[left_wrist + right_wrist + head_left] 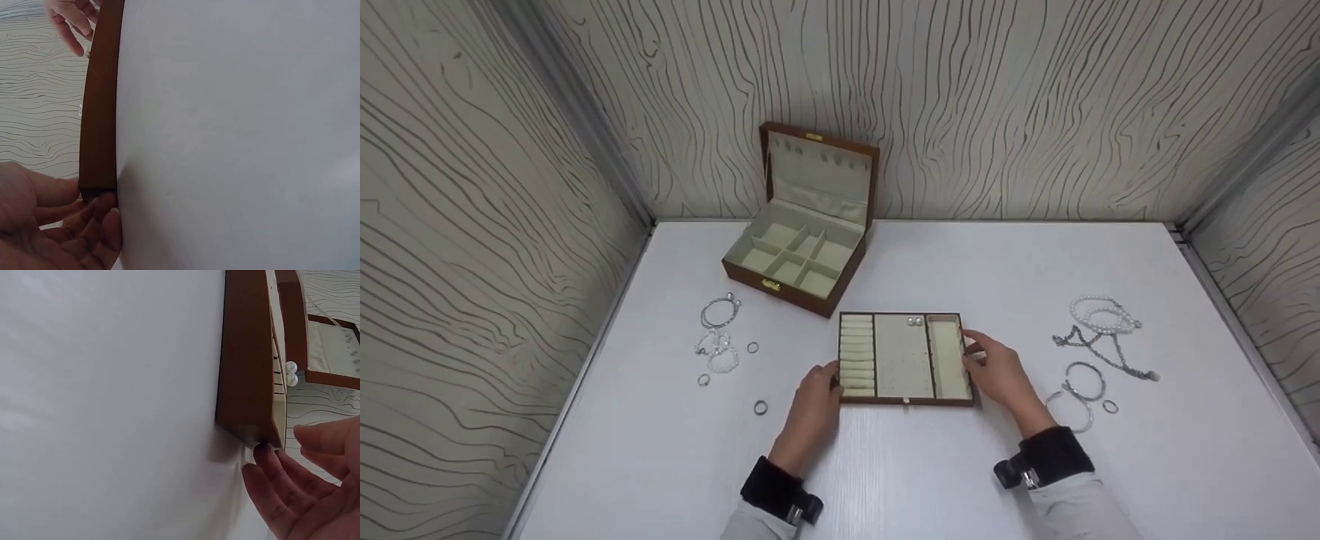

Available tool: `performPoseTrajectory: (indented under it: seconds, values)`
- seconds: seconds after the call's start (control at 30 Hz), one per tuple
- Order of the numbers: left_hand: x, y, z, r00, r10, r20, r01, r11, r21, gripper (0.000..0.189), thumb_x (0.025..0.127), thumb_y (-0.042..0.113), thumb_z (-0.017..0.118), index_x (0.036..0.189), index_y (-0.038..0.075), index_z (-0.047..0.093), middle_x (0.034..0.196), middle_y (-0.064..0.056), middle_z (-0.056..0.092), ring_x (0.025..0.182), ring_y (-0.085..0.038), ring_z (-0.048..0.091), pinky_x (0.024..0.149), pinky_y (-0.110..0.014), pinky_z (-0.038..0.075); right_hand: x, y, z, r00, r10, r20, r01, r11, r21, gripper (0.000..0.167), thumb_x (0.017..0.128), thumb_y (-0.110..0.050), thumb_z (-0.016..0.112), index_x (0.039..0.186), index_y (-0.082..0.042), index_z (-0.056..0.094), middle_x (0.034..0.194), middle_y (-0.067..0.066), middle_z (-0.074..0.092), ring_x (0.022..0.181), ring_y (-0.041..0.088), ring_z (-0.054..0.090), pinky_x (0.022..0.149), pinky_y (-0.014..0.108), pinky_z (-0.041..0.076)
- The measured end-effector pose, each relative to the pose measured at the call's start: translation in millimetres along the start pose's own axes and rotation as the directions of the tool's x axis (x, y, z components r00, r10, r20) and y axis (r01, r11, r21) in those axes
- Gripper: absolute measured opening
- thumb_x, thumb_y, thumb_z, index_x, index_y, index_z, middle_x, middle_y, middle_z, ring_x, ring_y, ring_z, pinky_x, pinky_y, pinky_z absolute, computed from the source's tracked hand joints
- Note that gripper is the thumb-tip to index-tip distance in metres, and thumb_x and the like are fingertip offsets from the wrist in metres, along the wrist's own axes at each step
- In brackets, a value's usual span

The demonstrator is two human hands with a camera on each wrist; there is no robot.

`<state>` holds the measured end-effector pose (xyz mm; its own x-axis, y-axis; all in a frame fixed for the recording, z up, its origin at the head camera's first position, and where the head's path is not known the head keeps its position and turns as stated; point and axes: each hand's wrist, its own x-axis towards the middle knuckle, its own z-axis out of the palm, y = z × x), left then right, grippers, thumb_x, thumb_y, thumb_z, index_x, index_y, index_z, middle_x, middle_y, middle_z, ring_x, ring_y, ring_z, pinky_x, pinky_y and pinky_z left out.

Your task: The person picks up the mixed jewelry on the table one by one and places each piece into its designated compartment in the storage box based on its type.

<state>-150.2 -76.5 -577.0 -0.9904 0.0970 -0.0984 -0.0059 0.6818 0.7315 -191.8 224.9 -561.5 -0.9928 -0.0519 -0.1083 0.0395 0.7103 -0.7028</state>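
On the white table lies a shallow brown jewelry tray (906, 400), with ring rolls (857, 352), a middle earring panel (901, 360) and a long compartment at the right. Two pearl earrings (915, 322) sit at the panel's top. My left hand (814, 401) grips the tray's left end; its thumb meets the upper edge and its fingers curl against the end wall (98, 194). At the opposite end, my right hand (997, 371) touches the side with its fingertips (263, 453), while its thumb (315, 436) stands apart.
Behind the tray stands an open brown jewelry box (840, 292), its lid raised and its compartments bare. Bracelets (720, 311) and several rings (760, 407) lie at left. A pearl strand (1099, 315), a chain (1110, 352), bangles (1086, 381) and a ring (1111, 406) lie at right.
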Motion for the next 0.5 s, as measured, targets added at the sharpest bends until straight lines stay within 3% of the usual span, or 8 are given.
performPoseTrajectory:
  seconds: [0.27,0.4,0.5]
  values:
    - [-4.1,-6.7,-5.7,1.000,0.027,0.015,-0.027,1.000,0.006,0.040,0.100,0.012,0.054,0.139,0.001,0.052,0.108,-0.004,0.060,0.104,-0.018,0.058,0.091,-0.038,0.049,-4.0,5.3,6.0,0.999,-0.013,0.050,0.014,1.000,-0.022,0.046,0.094,0.001,0.057,0.139,0.005,0.050,0.117,0.023,0.062,0.099,0.033,0.064,0.075,0.039,0.053]
    - [-7.5,-10.3,-15.8,0.999,0.031,-0.017,-0.030,0.999,0.024,0.044,0.096,0.014,0.061,0.136,-0.003,0.053,0.104,-0.007,0.059,0.093,-0.018,0.058,0.083,-0.039,0.051,-3.0,7.8,5.9,0.999,-0.011,0.053,0.011,1.000,0.002,0.046,0.093,0.001,0.057,0.139,0.003,0.051,0.116,0.022,0.062,0.096,0.030,0.064,0.070,0.035,0.053]
    - [-9.4,-13.6,-27.4,0.998,0.011,-0.060,-0.008,0.999,0.046,0.049,0.090,0.011,0.068,0.135,-0.004,0.054,0.109,-0.012,0.059,0.096,-0.024,0.060,0.084,-0.041,0.051,-3.2,9.3,4.0,0.999,0.000,0.051,-0.001,0.999,0.032,0.046,0.093,0.000,0.057,0.139,0.002,0.051,0.117,0.022,0.062,0.096,0.030,0.064,0.068,0.034,0.053]
